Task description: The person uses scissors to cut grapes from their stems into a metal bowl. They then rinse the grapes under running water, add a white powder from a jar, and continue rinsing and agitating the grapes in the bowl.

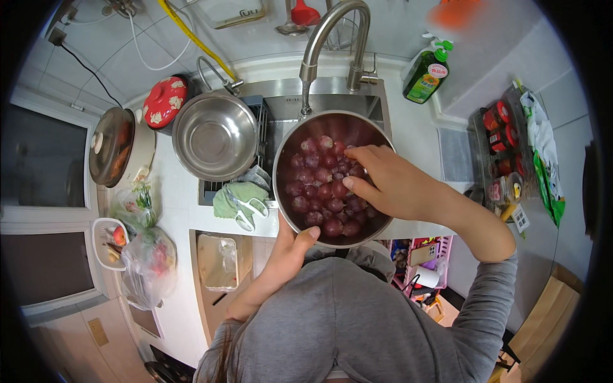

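Grey shirt (pixel 332 306) foremost, the left hand (pixel 287 251) clasps a steel bowl (pixel 343 122) of red grapes (pixel 317 177) at the sink (pixel 361 105). Thumb and fingers of the right hand (pixel 385 175) spread over them; a white basket (pixel 98 239) holds fruit (pixel 119 235).

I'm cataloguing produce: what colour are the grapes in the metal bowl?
Purplish red grapes, shown in the head view.

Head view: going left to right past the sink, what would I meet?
Glass-lidded pot, red lid, empty bowl, bowl of grapes, green bottle, jars, white-green bag.
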Available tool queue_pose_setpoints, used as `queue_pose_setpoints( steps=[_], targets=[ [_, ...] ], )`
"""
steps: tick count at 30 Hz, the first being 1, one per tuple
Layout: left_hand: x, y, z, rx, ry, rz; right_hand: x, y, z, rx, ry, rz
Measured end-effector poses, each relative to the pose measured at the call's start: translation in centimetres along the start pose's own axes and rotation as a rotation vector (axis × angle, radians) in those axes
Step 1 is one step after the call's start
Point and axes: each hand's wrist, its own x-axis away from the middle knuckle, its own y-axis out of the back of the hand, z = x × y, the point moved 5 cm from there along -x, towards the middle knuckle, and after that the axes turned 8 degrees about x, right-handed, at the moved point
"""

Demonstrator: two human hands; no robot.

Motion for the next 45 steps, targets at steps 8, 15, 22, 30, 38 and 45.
queue_pose_setpoints(
  steps=[8, 15, 22, 30, 38, 45],
  targets=[
    [0.1, -0.2, -1.1, -0.207, -0.141, 0.045, 0.4, -1.8, 0.3, -0.499, -0.246, 0.311],
    [0.2, 0.8, -0.8, -0.030, -0.014, 0.098, 2.5, 0.2, 1.7, -0.303, 0.128, -0.080],
    [-1.5, 0.0, 0.1, 0.166, 0.178, 0.134, 4.0, 5.0, -1.4, -0.372, -0.018, -0.353],
    [-10.1, -5.5, 3.4, 0.080, 0.371, 0.296, 3.9, 10.7, -20.8, -0.216, -0.545, -0.762],
    [-25.5, -13.2, 3.9, 0.018, 0.145, 0.247, -7.5, 15.3, -35.7, -0.019, -0.666, -0.904],
    [-32.0, -16.8, 2.3, 0.040, 0.130, 0.272, -8.3, 13.0, -38.8, -0.256, -0.496, -0.925]
  ],
)
